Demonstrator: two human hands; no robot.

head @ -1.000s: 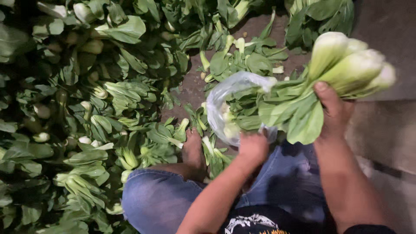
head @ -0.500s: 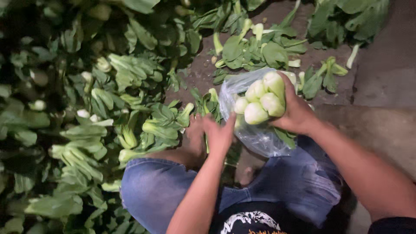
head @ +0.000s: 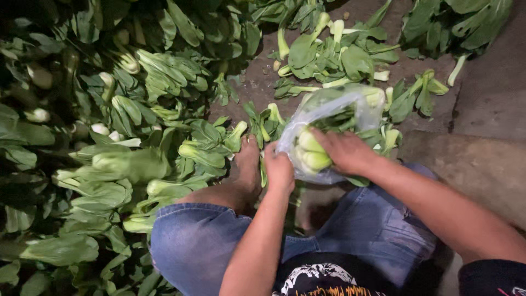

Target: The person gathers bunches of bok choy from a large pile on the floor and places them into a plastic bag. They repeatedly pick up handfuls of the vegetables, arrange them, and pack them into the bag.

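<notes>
Over my knees, plastic bag (head: pixel 350 109): bok choy (head: pixel 312 153) inside.
Left hand (head: pixel 279 170): grip pinches bag's edge.
Right hand (head: pixel 345 151): grip closed on bok choy.

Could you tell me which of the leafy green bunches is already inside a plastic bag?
The bunch under the right hand, wrapped in the clear plastic bag whose edge the left hand grips. All other bunches lie loose on the ground.
</notes>
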